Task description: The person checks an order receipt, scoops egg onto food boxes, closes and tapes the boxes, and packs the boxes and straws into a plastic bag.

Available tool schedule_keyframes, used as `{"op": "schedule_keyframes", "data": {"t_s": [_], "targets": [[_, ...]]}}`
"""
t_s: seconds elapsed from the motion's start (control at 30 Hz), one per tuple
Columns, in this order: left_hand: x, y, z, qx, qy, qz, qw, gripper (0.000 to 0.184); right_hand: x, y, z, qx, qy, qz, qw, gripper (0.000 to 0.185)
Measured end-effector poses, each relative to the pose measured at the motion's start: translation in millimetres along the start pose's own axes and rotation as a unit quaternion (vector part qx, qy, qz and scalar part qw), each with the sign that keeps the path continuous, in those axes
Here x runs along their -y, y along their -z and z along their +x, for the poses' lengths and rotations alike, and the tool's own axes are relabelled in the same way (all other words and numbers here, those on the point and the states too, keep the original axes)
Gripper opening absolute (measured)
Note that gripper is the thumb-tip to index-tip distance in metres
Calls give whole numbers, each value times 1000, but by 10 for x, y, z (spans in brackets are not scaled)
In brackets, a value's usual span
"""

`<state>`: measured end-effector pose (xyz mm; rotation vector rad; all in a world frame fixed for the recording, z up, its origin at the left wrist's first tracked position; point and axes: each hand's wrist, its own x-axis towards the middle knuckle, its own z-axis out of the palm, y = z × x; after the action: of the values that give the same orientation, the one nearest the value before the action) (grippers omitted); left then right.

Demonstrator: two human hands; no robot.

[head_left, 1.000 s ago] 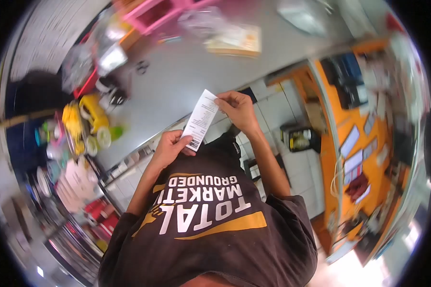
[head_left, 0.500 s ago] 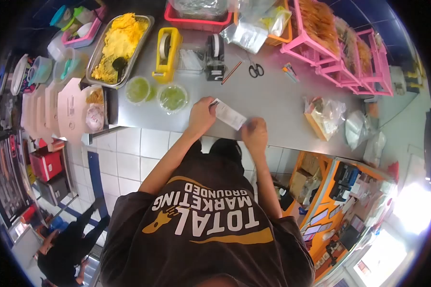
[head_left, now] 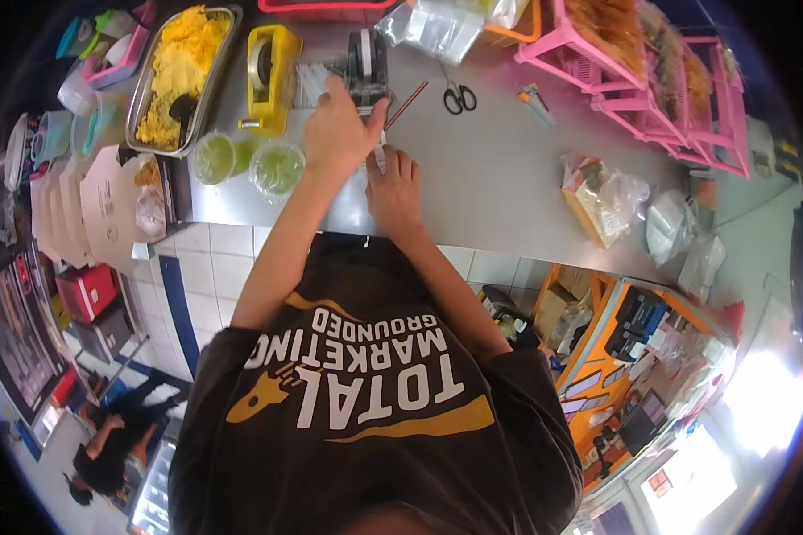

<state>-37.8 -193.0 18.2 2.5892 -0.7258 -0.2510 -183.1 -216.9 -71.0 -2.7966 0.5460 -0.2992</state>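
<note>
My left hand (head_left: pixel 337 134) is over the table with index finger and thumb spread apart, right at the front of a black tape dispenser (head_left: pixel 367 71). No object shows in its fingers. Close by on the right, my right hand (head_left: pixel 394 189) holds a white printed paper slip (head_left: pixel 380 159) low at the tabletop; most of the slip is hidden behind the hands. A yellow tape dispenser (head_left: pixel 272 80) stands left of the black one, with a clear box of small white pieces (head_left: pixel 312 82) between them. Two lidded cups of green contents (head_left: pixel 277 169) sit left of my left wrist.
Scissors (head_left: pixel 459 98), a red-brown stick (head_left: pixel 408 104) and a metal tray of yellow food (head_left: pixel 186 58) lie on the steel table (head_left: pixel 500 169). Pink baskets (head_left: pixel 629 102) stand right, cardboard boxes (head_left: pixel 107 205) left. Another person (head_left: pixel 116 450) is at lower left.
Both hands have moved left and farther over the table. My left hand has let go of the slip and reached to the black dispenser; my right hand has brought the slip along.
</note>
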Motion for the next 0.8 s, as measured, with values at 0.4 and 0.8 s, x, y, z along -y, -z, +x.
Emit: {"op": "schedule_keyframes", "data": {"t_s": [0.4,0.8], "targets": [[-410,128,289,74,52,61,994,65,-116,-89,120,-14,0,26,1000,58],[-133,-29,223,101,-11,79,992,64,44,-300,109,-139,-84,144,976,26]]}}
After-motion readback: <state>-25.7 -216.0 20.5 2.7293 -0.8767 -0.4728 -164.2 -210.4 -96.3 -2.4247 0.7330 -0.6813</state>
